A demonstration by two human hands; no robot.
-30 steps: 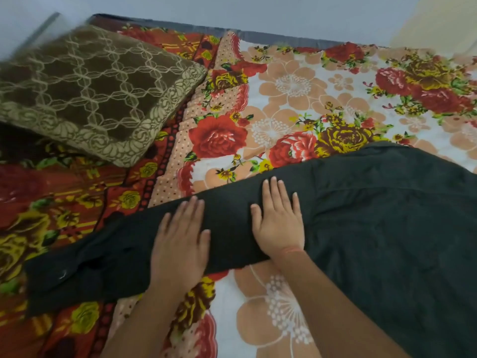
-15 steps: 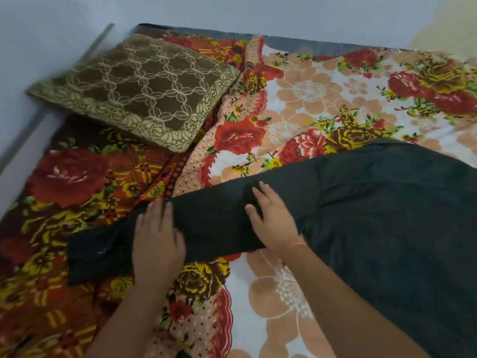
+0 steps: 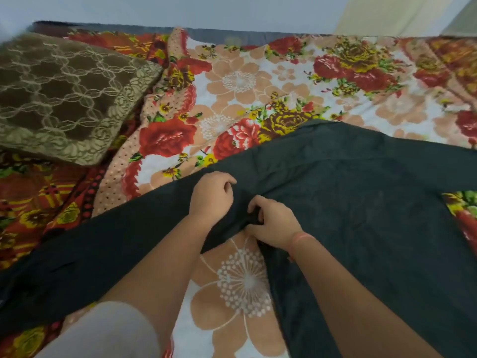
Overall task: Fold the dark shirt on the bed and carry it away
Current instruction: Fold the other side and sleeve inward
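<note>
The dark shirt (image 3: 361,202) lies spread over the floral bedspread (image 3: 245,81), its body to the right and one long sleeve stretched out toward the lower left. My left hand (image 3: 211,196) is curled into a fist on the upper edge of the sleeve where it joins the body. Just to its right, my right hand (image 3: 271,222) pinches a bunch of the dark cloth at the lower edge of the same spot. A red thread sits on my right wrist.
A brown cushion (image 3: 64,96) with a pale lattice pattern rests at the upper left of the bed. A pale wall runs along the far side of the bed. A grey sleeve shows at the bottom left.
Both hands were flat on the sleeve, smoothing it. They have moved right to the armpit area and closed on the cloth. The camera has shifted closer.
</note>
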